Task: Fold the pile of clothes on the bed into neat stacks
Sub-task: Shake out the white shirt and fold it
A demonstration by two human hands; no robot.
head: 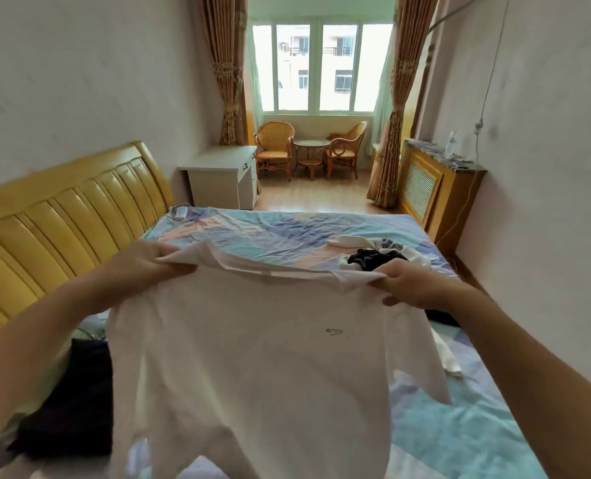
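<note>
left hand (148, 266): i see it pinching the white shirt (252, 357) at one shoulder
right hand (413, 285): pinching the other shoulder
bed (459, 426): bare sheet beyond the shirt

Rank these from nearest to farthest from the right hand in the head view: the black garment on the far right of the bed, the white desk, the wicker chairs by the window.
From the right hand, which grips the white shirt:
1. Black garment, just beyond the hand on the bed.
2. White desk, past the bed, left.
3. Wicker chairs, by the window.
</note>
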